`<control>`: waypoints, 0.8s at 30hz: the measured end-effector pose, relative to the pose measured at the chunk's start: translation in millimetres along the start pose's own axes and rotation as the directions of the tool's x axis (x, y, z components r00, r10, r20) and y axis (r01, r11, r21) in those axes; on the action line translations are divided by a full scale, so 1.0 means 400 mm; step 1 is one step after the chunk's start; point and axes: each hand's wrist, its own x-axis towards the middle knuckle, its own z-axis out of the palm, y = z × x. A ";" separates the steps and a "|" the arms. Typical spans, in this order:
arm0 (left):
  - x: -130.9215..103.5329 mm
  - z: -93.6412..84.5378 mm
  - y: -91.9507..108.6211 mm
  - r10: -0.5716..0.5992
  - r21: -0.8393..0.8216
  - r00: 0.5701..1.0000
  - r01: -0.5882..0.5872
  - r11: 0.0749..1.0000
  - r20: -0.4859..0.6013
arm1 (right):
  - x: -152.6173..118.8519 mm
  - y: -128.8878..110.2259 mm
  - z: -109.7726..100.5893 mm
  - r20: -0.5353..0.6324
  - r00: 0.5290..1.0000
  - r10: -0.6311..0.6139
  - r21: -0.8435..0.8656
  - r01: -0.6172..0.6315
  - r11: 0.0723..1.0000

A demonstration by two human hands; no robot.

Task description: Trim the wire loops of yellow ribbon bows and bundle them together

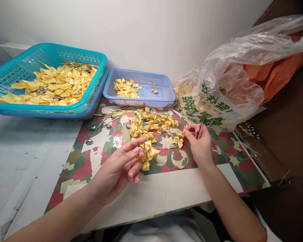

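Note:
My left hand (pixel 121 168) hovers over the front of the pile, index finger stretched out and the other fingers loosely curled apart, with nothing visible in it. Just behind its fingertips is a yellow ribbon bow cluster (pixel 149 153). At the pile's right side, my right hand (pixel 201 144) pinches a small yellow ribbon bow (pixel 181 133) between thumb and fingertip. A slim dark reddish tool (pixel 200 130), perhaps tweezers or small scissors, sticks up from the same hand. The heap of yellow bows (pixel 154 122) has gold ties and silver bells among it. A thin ring (pixel 187 161) lies between my hands.
A turquoise basket (pixel 104 62) full of yellow bows stands at the left. Behind the heap is a smaller blue basket (pixel 141 102) with bows. Loose silver bells (pixel 89 142) and gold ties (pixel 116 113) lie left. A printed plastic bag (pixel 217 94) and cardboard (pixel 285 134) border the right.

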 end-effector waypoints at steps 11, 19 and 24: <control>0.011 -0.002 -0.040 -0.126 0.241 0.989 0.105 0.965 0.072 | -0.076 -0.075 0.018 0.512 0.855 -0.074 0.443 -0.189 0.877; 0.022 -0.015 -0.061 -0.201 0.495 0.970 0.107 0.862 0.140 | -0.116 -0.084 0.033 0.726 0.678 -0.119 0.496 -0.396 0.773; 0.024 -0.015 -0.067 -0.219 0.500 0.957 0.098 0.861 0.190 | -0.122 -0.088 0.037 0.745 0.652 -0.141 0.504 -0.411 0.760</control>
